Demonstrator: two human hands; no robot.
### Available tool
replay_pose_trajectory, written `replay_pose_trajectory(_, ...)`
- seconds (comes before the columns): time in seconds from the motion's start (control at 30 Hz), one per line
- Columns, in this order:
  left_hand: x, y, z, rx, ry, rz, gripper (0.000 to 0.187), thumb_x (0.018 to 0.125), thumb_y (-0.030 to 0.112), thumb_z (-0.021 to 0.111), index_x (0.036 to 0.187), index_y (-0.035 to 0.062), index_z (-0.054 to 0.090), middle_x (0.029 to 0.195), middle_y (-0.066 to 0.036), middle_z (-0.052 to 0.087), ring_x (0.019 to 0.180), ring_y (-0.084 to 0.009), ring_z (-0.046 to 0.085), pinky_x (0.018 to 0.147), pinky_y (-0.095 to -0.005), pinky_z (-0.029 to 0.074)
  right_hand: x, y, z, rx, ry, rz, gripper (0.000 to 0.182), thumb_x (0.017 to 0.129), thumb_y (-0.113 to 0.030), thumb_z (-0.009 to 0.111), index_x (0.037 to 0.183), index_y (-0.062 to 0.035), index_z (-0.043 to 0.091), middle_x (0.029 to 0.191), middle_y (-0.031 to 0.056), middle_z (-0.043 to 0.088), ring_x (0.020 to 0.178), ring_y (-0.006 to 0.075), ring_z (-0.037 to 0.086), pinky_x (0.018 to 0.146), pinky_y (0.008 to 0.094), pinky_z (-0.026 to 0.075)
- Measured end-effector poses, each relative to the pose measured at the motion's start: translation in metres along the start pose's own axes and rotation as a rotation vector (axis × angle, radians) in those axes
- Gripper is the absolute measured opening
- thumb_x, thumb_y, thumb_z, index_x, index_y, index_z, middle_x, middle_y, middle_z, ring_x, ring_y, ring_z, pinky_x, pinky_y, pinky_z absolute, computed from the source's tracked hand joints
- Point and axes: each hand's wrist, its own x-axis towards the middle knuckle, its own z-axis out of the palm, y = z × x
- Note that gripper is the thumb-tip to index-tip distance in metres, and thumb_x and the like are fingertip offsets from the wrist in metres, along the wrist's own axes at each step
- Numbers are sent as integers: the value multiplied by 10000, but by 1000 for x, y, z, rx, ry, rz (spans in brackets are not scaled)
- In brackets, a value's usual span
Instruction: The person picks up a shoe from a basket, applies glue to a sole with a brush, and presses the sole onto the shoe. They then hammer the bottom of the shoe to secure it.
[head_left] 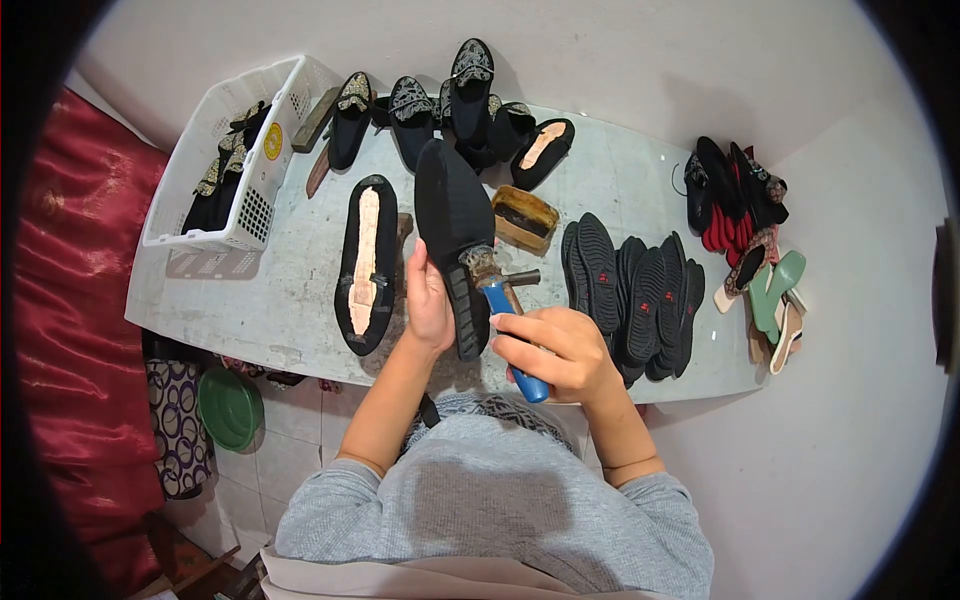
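The work looks partway along: at the centre of the frame, the left hand [431, 308] holds a black sole [449, 205] and the right hand [562, 350] grips a blue-handled brush [500, 300] against it, while the upturned shoe [367, 265] left of centre and the loose soles [640, 310] right of centre lie unjoined.

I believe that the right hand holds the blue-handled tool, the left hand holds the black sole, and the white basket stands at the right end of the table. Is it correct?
Not the basket's place: the head view shows the white basket at the left end of the table. The right hand does hold the blue-handled tool, the left hand the black sole.
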Motion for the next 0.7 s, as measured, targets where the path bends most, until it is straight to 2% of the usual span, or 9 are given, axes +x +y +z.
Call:
replay_pose_trajectory(0.13, -1, -5, -3, 27, -38, -24, 561, 960, 444, 150, 1252, 55, 429, 1157, -140, 554, 1030, -256, 566, 851, -402, 490, 2, 1, 0, -1, 3, 28, 291, 588, -129, 655, 862, -41, 613, 945, 107, 614, 647, 212, 589, 557, 307, 474)
replay_pose_trajectory(0.2, -1, -4, 2, 2, 26, -4, 541, 965, 418, 146, 1245, 53, 432, 1151, -140, 557, 1015, -257, 574, 840, -399, 498, 0, 0, 3, -3, -28, 5, 291, 586, -123, 654, 862, -42, 610, 943, 104, 610, 650, 210, 589, 559, 309, 472)
replay_pose_trajectory(0.47, 0, -8, -2, 84, 16, 2, 562, 957, 450, 159, 1246, 52, 430, 1124, -152, 565, 984, -248, 585, 813, -397, 508, 0, 8, 12, 52, -103, -69, 294, 577, -110, 650, 861, -48, 608, 933, 90, 602, 639, 208, 577, 579, 294, 467)
replay_pose_trajectory(0.57, 1, -6, -6, 4, 49, -40, 577, 949, 481, 172, 1245, 59, 432, 1104, -154, 573, 943, -242, 592, 805, -396, 506, -12, 26, 18, 133, 19, -17, 320, 555, -70, 654, 871, -31, 628, 959, 115, 635, 657, 238, 585, 594, 304, 478)
replay_pose_trajectory(0.67, 2, -1, -9, -134, 87, -56, 609, 932, 532, 198, 1230, 65, 453, 1071, -146, 589, 875, -236, 606, 806, -390, 498, -19, 37, 17, 394, 320, 272, 159, 746, -114, 664, 867, -15, 633, 887, 120, 667, 716, 247, 637, 610, 306, 500)
replay_pose_trajectory(0.7, 1, 0, -15, -143, 51, -63, 616, 929, 539, 201, 1224, 65, 459, 1076, -142, 587, 888, -237, 602, 819, -392, 492, -19, 36, 17, 397, 319, 273, 159, 746, -114, 664, 867, -15, 633, 887, 120, 667, 716, 247, 637, 610, 306, 500)
